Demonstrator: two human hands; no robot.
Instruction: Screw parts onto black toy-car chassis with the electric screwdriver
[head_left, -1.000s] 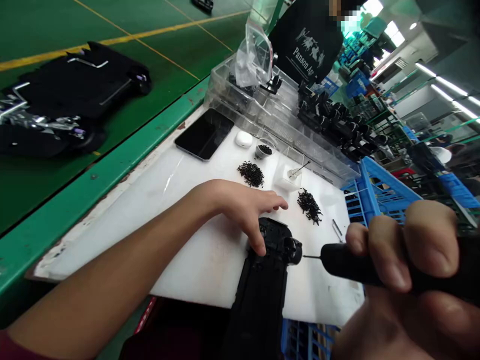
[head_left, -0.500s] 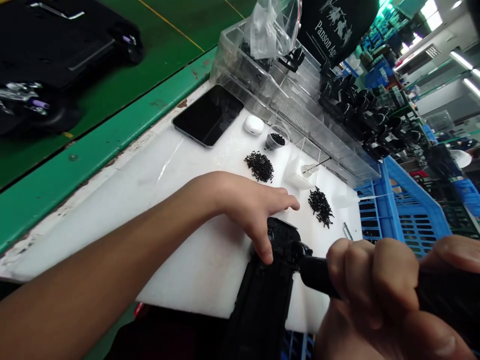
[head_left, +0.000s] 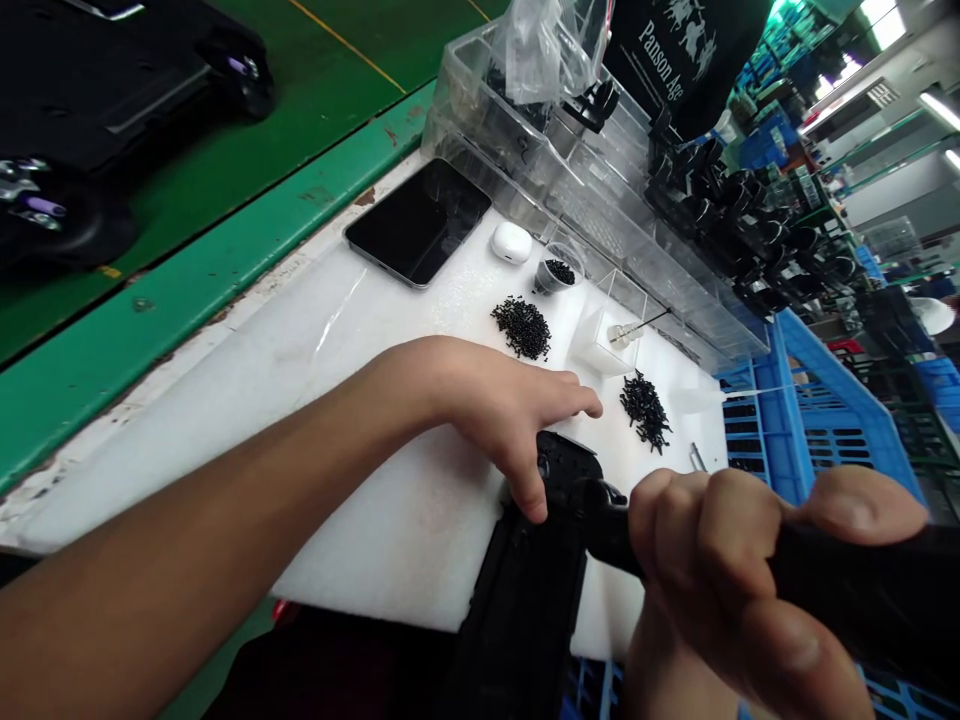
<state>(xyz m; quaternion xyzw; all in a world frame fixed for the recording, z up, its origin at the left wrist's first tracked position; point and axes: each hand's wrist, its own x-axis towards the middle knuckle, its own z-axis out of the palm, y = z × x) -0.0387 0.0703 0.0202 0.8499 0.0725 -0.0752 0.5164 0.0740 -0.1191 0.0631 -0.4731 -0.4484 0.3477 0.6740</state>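
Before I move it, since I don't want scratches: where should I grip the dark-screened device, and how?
Probably by both long edges at the near end, from the person's side: the device lies flat, screen up, its far end close to the clear bins.

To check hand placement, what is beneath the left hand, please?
The left hand is over the black part and white board, which show around it; what it covers is hidden.

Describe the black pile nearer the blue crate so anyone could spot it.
On the white board, find the left hand. Just beyond it, toward the blue crate, lies the black pile; its pieces look longer than those in the other black pile.
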